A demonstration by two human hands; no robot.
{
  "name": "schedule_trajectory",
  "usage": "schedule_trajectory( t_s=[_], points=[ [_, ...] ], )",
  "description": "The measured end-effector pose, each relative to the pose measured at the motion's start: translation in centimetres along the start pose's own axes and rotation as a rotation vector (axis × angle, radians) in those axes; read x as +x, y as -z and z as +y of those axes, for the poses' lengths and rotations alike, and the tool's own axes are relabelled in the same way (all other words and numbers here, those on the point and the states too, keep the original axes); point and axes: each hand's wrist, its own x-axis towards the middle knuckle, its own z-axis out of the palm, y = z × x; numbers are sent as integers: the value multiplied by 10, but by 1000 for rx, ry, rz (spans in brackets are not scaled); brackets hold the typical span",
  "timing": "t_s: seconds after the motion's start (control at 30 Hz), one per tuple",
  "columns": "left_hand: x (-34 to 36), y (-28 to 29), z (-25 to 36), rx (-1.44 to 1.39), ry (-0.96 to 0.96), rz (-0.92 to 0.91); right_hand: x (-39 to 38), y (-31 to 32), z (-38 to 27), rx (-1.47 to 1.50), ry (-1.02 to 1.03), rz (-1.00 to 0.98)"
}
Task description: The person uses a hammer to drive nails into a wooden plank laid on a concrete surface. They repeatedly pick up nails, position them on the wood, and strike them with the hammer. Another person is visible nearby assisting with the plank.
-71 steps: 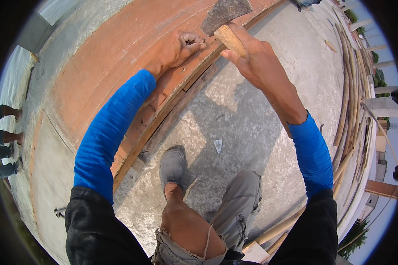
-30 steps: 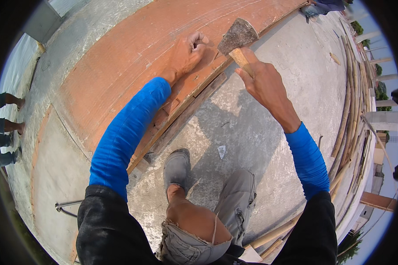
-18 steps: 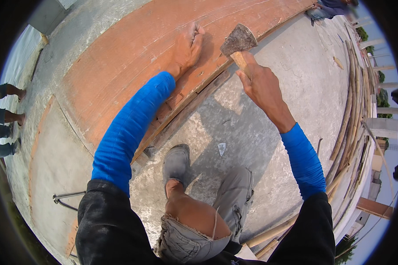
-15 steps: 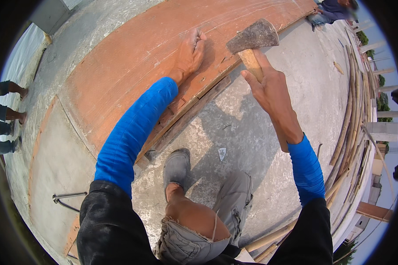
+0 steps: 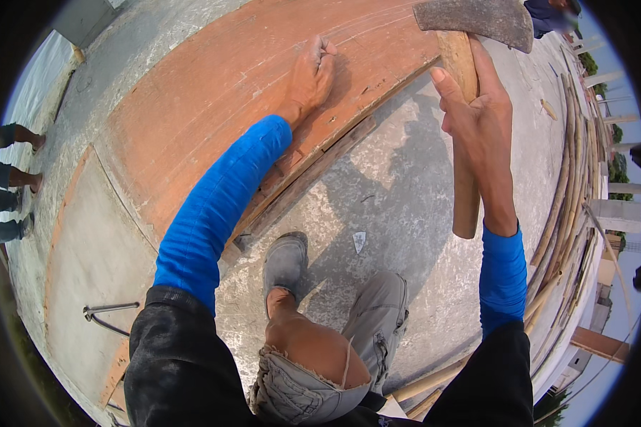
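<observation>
My right hand (image 5: 483, 124) grips the wooden handle of a hatchet (image 5: 477, 21), raised at the upper right. Its dark, worn steel head is uppermost, and the lower end of the handle sticks out below my palm. My left hand (image 5: 312, 78) is closed over the reddish-orange wooden panel (image 5: 192, 121), close to its right edge. The left fingers are curled together, and whatever they may pinch is hidden or too small to make out. Bits of wood line the panel's edge under my left wrist.
A bent metal bar (image 5: 110, 308) lies at the lower left. Long bamboo poles (image 5: 564, 192) are stacked along the right. My shoe (image 5: 285, 263) rests on the concrete floor beside a small white scrap (image 5: 360, 242). Other people's legs (image 5: 25, 178) show at far left; another person (image 5: 545, 18) is at top right.
My right hand has lifted the hatchet up and to the right, away from the panel's edge. My left hand stays nearly in place, shifted slightly upward.
</observation>
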Motion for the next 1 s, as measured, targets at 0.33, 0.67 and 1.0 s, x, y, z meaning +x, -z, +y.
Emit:
schedule_trajectory(
  t_s=[0.33, 0.67, 1.0],
  points=[
    [3, -1, 3, 14, -163, 130, -17, -35, 43, -446, -53, -444],
    [2, -1, -3, -23, -92, 95, 9, -40, 8, -636, -90, -547],
    [0, 4, 5, -94, 58, 33, 27, -8, 3, -171, -105, -50]
  ],
)
